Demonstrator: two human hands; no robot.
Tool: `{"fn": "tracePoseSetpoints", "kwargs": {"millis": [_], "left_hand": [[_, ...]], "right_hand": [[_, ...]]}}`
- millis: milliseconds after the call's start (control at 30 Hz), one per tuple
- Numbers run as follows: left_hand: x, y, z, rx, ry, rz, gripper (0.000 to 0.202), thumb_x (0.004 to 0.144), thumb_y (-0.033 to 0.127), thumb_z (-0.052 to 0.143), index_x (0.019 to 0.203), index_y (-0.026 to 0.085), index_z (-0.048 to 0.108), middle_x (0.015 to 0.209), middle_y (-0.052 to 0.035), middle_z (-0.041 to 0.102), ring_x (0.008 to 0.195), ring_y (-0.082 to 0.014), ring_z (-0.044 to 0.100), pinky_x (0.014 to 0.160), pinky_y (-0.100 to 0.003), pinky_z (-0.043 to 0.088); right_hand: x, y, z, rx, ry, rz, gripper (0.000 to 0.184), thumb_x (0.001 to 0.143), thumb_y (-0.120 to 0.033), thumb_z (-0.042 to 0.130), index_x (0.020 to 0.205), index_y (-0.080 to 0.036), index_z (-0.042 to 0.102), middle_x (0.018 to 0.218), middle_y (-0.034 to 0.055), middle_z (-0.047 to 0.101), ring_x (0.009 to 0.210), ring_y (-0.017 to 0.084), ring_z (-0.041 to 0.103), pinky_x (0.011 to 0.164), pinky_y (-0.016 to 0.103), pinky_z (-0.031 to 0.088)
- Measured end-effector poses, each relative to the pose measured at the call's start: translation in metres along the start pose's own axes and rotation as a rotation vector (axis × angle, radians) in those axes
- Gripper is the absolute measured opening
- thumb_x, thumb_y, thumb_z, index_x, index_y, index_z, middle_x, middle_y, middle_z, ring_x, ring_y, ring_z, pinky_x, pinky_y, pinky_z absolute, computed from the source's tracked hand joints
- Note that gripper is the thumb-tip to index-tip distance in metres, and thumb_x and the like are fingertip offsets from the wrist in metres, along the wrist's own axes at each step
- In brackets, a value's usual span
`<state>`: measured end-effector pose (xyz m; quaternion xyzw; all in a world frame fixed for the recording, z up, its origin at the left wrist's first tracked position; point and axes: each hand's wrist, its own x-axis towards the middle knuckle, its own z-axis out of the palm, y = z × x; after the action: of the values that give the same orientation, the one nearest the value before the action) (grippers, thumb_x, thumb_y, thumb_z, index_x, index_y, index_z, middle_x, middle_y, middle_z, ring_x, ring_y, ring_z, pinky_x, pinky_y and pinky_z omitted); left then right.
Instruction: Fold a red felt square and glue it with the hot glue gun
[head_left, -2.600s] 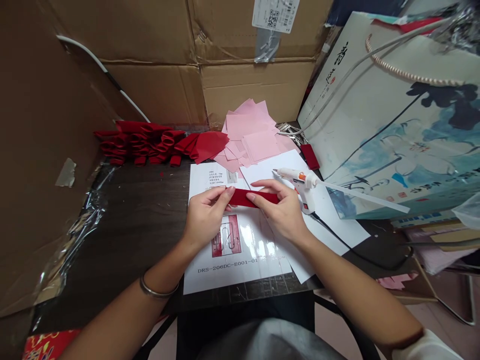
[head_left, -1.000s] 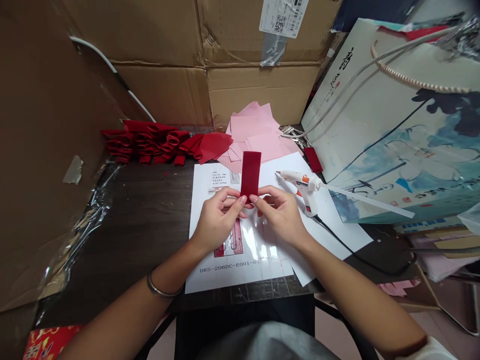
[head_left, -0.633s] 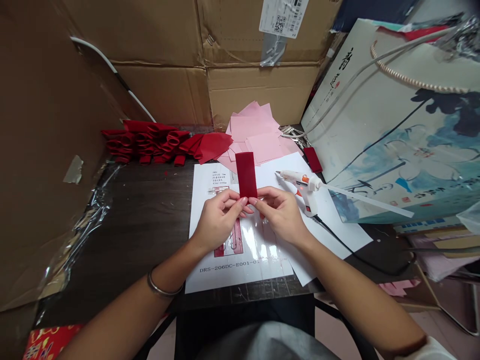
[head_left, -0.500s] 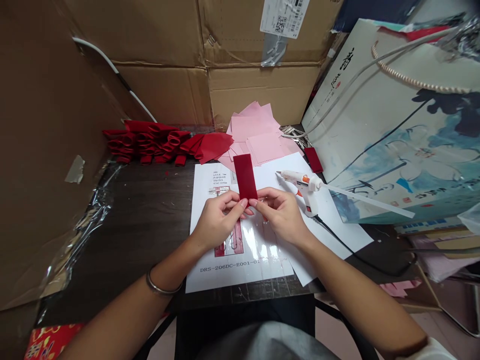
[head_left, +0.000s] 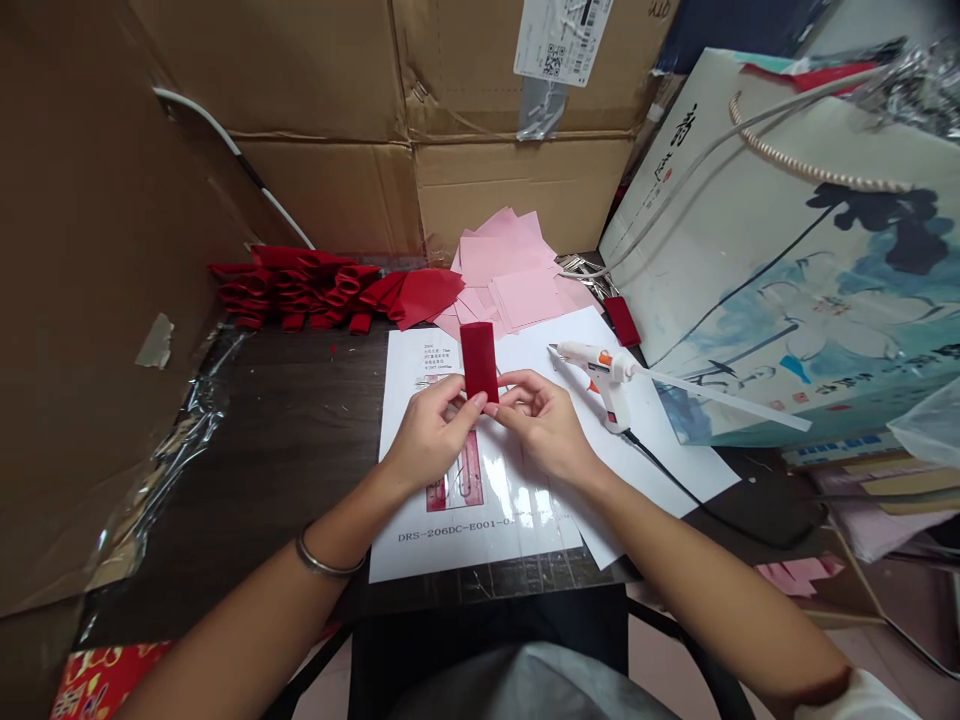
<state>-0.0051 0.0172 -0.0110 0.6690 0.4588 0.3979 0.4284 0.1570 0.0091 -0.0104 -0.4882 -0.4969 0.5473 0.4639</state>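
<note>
A dark red strip of fabric-like material (head_left: 480, 360) stands upright between my two hands, above a printed white sheet (head_left: 487, 545). My left hand (head_left: 435, 425) pinches its lower left corner between thumb and fingers. At the lower right corner, the thumb and fingers of my right hand (head_left: 544, 420) are closed on the same strip. The fingertips behind the strip are partly hidden. A white glue gun (head_left: 604, 375) lies on the paper to the right of my right hand, its cord running toward the lower right.
Folded red pieces (head_left: 300, 290) are heaped at the back left, beside stacked pink squares (head_left: 502, 265). Metal clips (head_left: 585, 268) and another dark red piece (head_left: 622, 321) lie at the back right. Cardboard (head_left: 300, 190) walls the back and left; a large paper bag (head_left: 787, 270) stands right.
The red strip has tilted and looks a little shorter, with its top edge lower. Both hands have shifted slightly left and stay closed on it. The view has moved a little.
</note>
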Motion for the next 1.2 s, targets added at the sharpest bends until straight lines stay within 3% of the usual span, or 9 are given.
{"fn": "tracePoseSetpoints", "kwargs": {"millis": [233,333,433,467,633,733,900,1067,1200], "left_hand": [[0.004,0.014,-0.028,-0.145,0.148,-0.026,0.024,0.083,0.038,0.067,0.095,0.017,0.067,0.077,-0.0025,0.065,0.067,-0.0141,0.06,0.06,-0.023,0.047],[-0.002,0.021,-0.04,-0.078,-0.003,-0.086,0.024,0.081,0.038,0.067,0.094,0.018,0.067,0.058,0.0031,0.057,0.053,-0.0114,0.053,0.052,-0.021,0.041],[-0.001,0.02,-0.046,-0.028,-0.126,-0.168,0.024,0.079,0.039,0.067,0.089,0.017,0.068,0.053,0.0033,0.055,0.047,-0.0107,0.049,0.046,-0.021,0.037],[0.003,0.019,-0.048,-0.019,-0.092,-0.187,0.025,0.078,0.039,0.069,0.089,0.017,0.068,0.053,0.0033,0.055,0.045,-0.0101,0.049,0.044,-0.02,0.036],[0.05,0.022,-0.081,0.026,0.431,-0.234,0.019,0.08,0.027,0.064,0.094,0.015,0.066,0.063,0.0011,0.058,0.044,-0.009,0.051,0.04,-0.019,0.036],[0.084,0.031,-0.113,0.201,0.568,-0.274,0.018,0.086,0.022,0.058,0.099,0.013,0.065,0.067,0.0001,0.058,0.047,-0.008,0.05,0.043,-0.018,0.036],[0.128,0.033,-0.15,0.368,0.644,-0.362,0.016,0.081,0.018,0.063,0.093,0.008,0.067,0.058,0.0012,0.05,0.049,-0.0094,0.045,0.054,-0.026,0.045],[0.143,0.022,-0.154,0.624,0.623,-0.41,0.023,0.075,0.03,0.073,0.084,0.009,0.067,0.062,-0.0035,0.058,0.073,-0.0206,0.057,0.078,-0.046,0.052],[0.13,0.02,-0.147,0.873,0.558,-0.31,0.035,0.071,0.039,0.075,0.091,0.011,0.069,0.098,-0.0143,0.068,0.11,-0.0389,0.053,0.1,-0.063,0.035]], "right_hand": [[0.004,0.0,-0.011,-0.067,-0.064,-0.078,0.013,0.078,-0.027,0.065,0.087,-0.02,0.072,0.087,0.0041,0.068,0.069,0.015,0.058,0.064,0.033,0.044],[0.006,0.002,-0.015,-0.037,-0.055,-0.08,0.028,0.08,-0.033,0.066,0.105,-0.021,0.07,0.09,0.0031,0.066,0.059,0.011,0.051,0.054,0.029,0.039],[0.009,0.005,-0.015,0.007,0.041,-0.109,0.046,0.079,-0.042,0.068,0.12,-0.023,0.061,0.096,0.0025,0.066,0.051,0.007,0.042,0.049,0.026,0.034],[0.011,0.006,-0.015,-0.001,0.082,-0.125,0.048,0.08,-0.045,0.067,0.122,-0.023,0.059,0.097,0.0029,0.066,0.051,0.007,0.042,0.049,0.026,0.034],[0.016,0.014,-0.01,-0.084,0.191,-0.192,0.039,0.085,-0.048,0.059,0.113,-0.02,0.06,0.077,-0.0006,0.06,0.058,0.012,0.048,0.055,0.027,0.038],[0.018,0.017,-0.007,-0.115,0.189,-0.221,0.031,0.086,-0.043,0.06,0.106,-0.019,0.06,0.064,-0.0057,0.047,0.056,0.012,0.044,0.056,0.027,0.037],[0.017,0.018,-0.003,-0.188,0.17,-0.293,0.023,0.086,-0.034,0.059,0.102,-0.019,0.061,0.055,-0.0095,0.031,0.051,0.012,0.034,0.054,0.026,0.031],[0.016,0.02,-0.002,-0.277,0.118,-0.334,0.018,0.087,-0.03,0.057,0.1,-0.019,0.062,0.053,-0.0105,0.025,0.049,0.011,0.029,0.054,0.026,0.028],[0.016,0.022,-0.002,-0.353,0.068,-0.354,0.022,0.087,-0.028,0.055,0.107,-0.02,0.06,0.053,-0.0104,0.026,0.049,0.011,0.032,0.054,0.026,0.029]]}}
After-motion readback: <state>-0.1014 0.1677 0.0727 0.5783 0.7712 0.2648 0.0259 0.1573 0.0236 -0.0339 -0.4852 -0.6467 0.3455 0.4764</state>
